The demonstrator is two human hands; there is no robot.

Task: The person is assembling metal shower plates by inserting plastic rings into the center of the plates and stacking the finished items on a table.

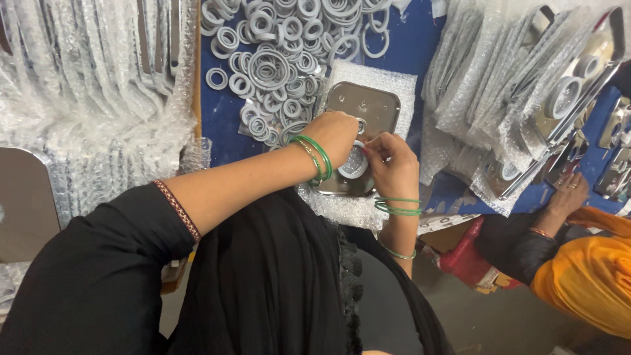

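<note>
Probably the grey ring [355, 164], pinched by both hands' fingers [374, 150], could slip off the steel plate [368, 105].

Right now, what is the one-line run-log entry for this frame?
left hand: on metal plate | right hand: fingers at grey ring on plate | plate: on bubble wrap | ring pile: behind, blue table

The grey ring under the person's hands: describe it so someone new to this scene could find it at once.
Start at the blue table, then find the shiny rounded metal plate lying on a bubble-wrap sheet at its near edge. The grey ring sits on that plate between the left hand and right hand. Unlike the loose heap of grey rings behind, it lies alone on metal.
</note>
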